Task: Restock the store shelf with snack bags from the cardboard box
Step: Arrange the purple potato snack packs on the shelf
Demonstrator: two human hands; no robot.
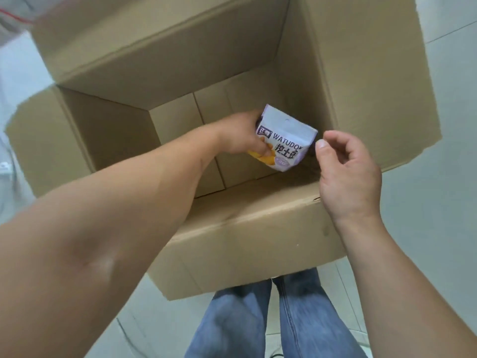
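Observation:
A large open cardboard box [258, 228] stands on the floor in front of me, its flaps spread outward. My left hand [242, 135] reaches deep into it and grips a pale purple snack bag [289, 135] with black lettering and a yellow picture, by its left edge. The bag is tilted and lifted off the box bottom. My right hand [346, 171] hovers over the box's near right rim, just right of the bag, fingers loosely curled and holding nothing. No other bags show on the box bottom.
Pale floor tiles [438, 202] surround the box. My legs in blue jeans [258, 319] stand just behind its near flap. A blurred white object with a red line [15, 19] sits at the top left. No shelf is in view.

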